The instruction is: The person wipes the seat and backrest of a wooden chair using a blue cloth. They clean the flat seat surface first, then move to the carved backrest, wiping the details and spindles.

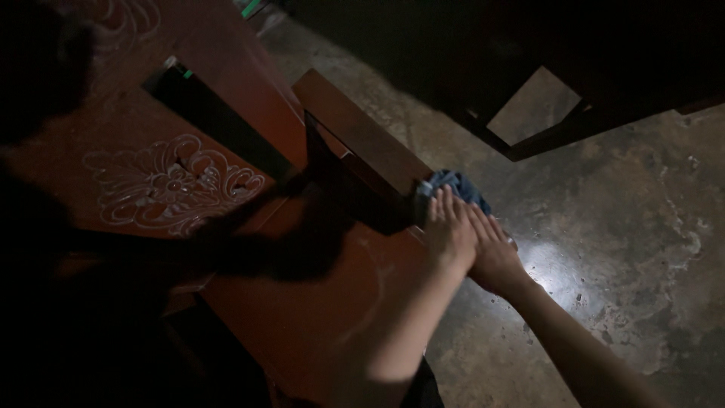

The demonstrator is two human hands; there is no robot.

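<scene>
A crumpled blue cloth [458, 186] lies at the corner of a reddish-brown wooden furniture piece [317, 302], beside its raised wooden rail [362, 136]. My left hand [447, 228] lies flat with its fingers on the cloth, pressing it against the wood. My right hand [495, 255] sits right beside it and partly under it, its fingers also reaching onto the cloth. Both forearms come in from the lower right. Most of the cloth is hidden under my fingers.
The wood has a carved white floral pattern [170, 185] on a panel at the left. A dark slot [219, 121] runs through the panel. A bare concrete floor [619, 227] spreads to the right. Dark furniture with an angled frame [544, 140] stands at the top right.
</scene>
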